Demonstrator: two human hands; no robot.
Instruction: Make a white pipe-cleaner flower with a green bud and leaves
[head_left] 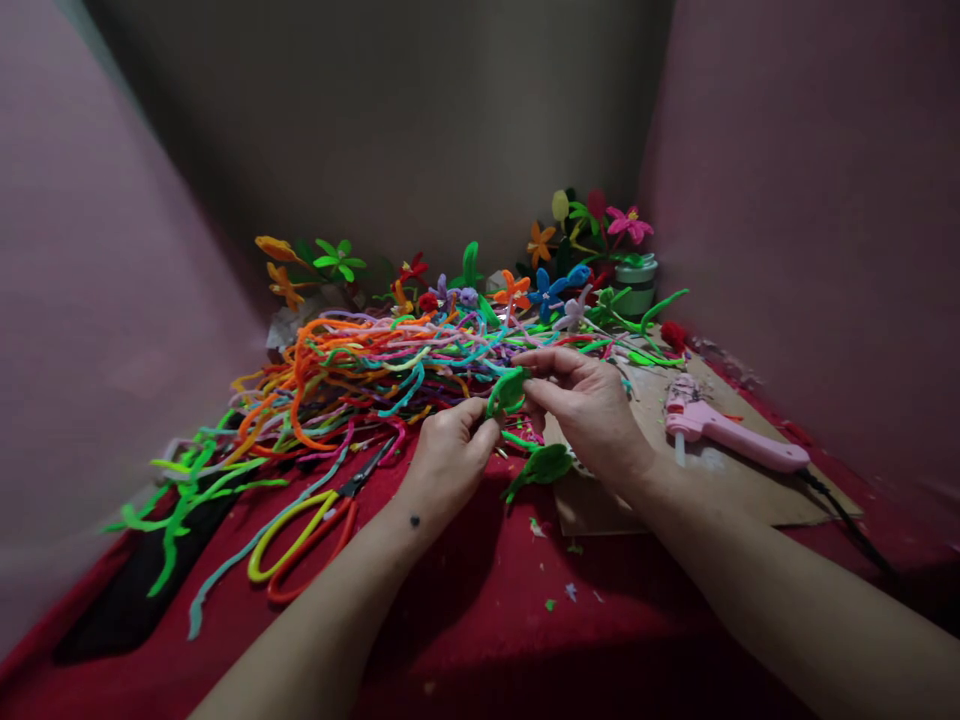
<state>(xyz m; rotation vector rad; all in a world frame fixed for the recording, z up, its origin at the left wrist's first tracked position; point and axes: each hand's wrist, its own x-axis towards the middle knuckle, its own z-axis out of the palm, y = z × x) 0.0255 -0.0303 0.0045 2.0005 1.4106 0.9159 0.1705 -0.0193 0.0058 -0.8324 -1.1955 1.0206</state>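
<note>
A green pipe-cleaner leaf (506, 393) is held between my two hands above the red cloth. My left hand (454, 445) pinches its lower left end between thumb and finger. At its upper right end, my right hand (589, 405) closes thumb and fingertips on it. Just below the hands, a second green leaf (546, 465) rests by the edge of the cardboard. Behind them spreads a large heap of coloured pipe cleaners (360, 360). Scissors (319, 530) with yellow and red handles lie left of my left forearm.
A pink glue gun (731, 430) with a black cord lies on the cardboard (787, 490) at right. Pipe-cleaner flowers (551, 290) and a small green pot (636, 285) stand at the back. A black flat object (142, 590) lies at left on the red cloth (487, 620).
</note>
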